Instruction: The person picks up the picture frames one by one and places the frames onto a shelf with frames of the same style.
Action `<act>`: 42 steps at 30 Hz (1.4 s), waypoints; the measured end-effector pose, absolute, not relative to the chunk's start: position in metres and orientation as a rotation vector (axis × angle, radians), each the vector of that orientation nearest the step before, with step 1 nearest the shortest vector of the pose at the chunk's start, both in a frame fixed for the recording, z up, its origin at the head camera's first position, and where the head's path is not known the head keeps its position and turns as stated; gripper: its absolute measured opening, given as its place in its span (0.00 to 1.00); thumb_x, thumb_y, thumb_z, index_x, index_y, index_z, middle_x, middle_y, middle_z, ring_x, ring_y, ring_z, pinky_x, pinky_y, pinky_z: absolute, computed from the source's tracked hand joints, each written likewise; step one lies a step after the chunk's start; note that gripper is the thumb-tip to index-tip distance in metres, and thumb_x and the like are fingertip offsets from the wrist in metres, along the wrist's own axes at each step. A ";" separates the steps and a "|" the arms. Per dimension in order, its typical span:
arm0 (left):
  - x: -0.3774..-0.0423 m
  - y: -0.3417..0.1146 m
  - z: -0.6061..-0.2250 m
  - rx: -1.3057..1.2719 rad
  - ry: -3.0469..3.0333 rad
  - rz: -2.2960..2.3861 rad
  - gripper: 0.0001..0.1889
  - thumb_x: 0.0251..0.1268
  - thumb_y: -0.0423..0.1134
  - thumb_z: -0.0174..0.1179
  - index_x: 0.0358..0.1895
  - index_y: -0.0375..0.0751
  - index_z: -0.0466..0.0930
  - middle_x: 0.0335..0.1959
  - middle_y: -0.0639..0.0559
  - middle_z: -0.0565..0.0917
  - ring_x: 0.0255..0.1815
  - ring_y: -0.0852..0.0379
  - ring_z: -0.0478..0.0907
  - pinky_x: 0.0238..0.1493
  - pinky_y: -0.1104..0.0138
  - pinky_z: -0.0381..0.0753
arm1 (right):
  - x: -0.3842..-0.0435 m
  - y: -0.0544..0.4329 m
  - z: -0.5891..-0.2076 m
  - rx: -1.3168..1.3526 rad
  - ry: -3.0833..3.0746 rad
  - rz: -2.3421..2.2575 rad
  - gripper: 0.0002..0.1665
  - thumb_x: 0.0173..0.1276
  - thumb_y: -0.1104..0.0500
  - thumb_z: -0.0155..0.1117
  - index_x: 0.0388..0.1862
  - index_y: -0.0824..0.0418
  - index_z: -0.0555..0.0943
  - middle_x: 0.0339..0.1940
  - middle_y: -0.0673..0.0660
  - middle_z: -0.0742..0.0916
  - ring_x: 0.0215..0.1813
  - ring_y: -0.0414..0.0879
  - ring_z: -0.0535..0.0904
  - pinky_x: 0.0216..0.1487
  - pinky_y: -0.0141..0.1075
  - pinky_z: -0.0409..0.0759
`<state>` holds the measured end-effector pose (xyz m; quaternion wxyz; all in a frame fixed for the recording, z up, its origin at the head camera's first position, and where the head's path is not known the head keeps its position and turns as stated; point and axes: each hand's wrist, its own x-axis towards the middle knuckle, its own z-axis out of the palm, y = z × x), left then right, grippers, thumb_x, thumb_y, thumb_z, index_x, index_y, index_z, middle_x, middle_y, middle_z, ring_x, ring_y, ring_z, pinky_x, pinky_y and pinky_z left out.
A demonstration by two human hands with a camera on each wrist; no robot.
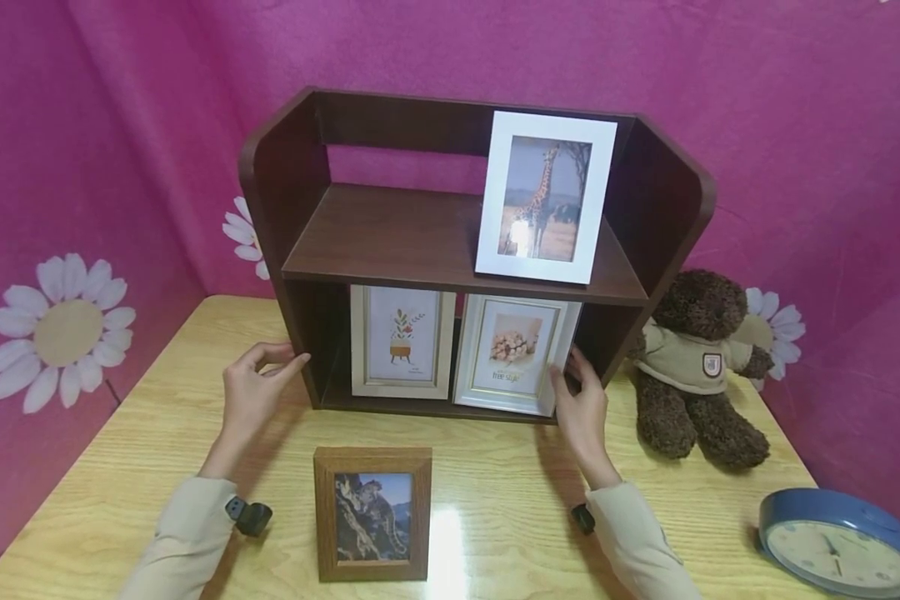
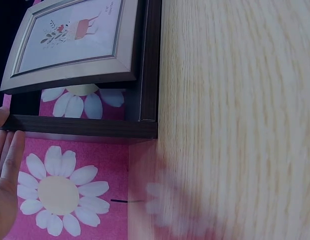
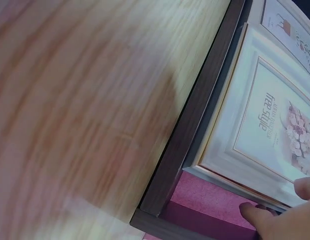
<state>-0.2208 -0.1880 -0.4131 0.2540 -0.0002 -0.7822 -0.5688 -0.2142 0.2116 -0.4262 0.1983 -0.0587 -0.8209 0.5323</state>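
Observation:
A dark brown two-tier shelf (image 1: 390, 225) stands on the table. My left hand (image 1: 249, 390) pinches the front edge of its left side panel (image 2: 89, 126), thumb on one face and fingers on the other. On the lower tier, my right hand (image 1: 583, 415) holds the right edge of a white picture frame (image 1: 468, 350) with a flower print, thumb over its front. This frame leans slightly tilted beside a cream picture frame (image 1: 357, 342) with a potted-plant print. Above them, a white giraffe picture frame (image 1: 603, 200) stands at the right of the upper tier.
A brown wooden picture frame (image 1: 420, 517) with a leopard picture is on the table in front, between my forearms. To the shelf's right sits a brown teddy bear (image 1: 678, 358) in a beige shirt. A blue clock (image 1: 840, 542) lies at the near right. Pink flowered cloth (image 1: 157, 167) hangs behind.

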 end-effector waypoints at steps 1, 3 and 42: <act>-0.221 -0.188 -0.413 -0.004 -2.125 -1.542 0.11 0.54 0.30 0.69 0.38 0.25 0.81 0.27 0.74 0.77 0.30 0.78 0.78 0.37 0.83 0.79 | -0.214 0.212 -0.426 -0.164 -2.296 1.496 0.31 0.72 0.57 0.55 0.71 0.64 0.62 0.60 0.67 0.77 0.63 0.57 0.71 0.63 0.49 0.74; -0.220 -0.188 -0.413 -0.006 -2.123 -1.538 0.11 0.54 0.30 0.69 0.38 0.25 0.81 0.27 0.74 0.77 0.30 0.79 0.78 0.37 0.83 0.79 | -0.213 0.211 -0.426 -0.166 -2.295 1.513 0.31 0.72 0.57 0.55 0.71 0.63 0.62 0.61 0.66 0.77 0.64 0.56 0.71 0.63 0.47 0.73; -0.217 -0.186 -0.410 0.081 -2.191 -1.560 0.13 0.56 0.35 0.68 0.40 0.28 0.81 0.36 0.44 0.83 0.33 0.77 0.76 0.37 0.85 0.78 | -0.184 0.221 -0.412 -0.224 -2.269 1.475 0.17 0.72 0.58 0.55 0.56 0.66 0.74 0.54 0.61 0.81 0.49 0.33 0.72 0.50 0.24 0.70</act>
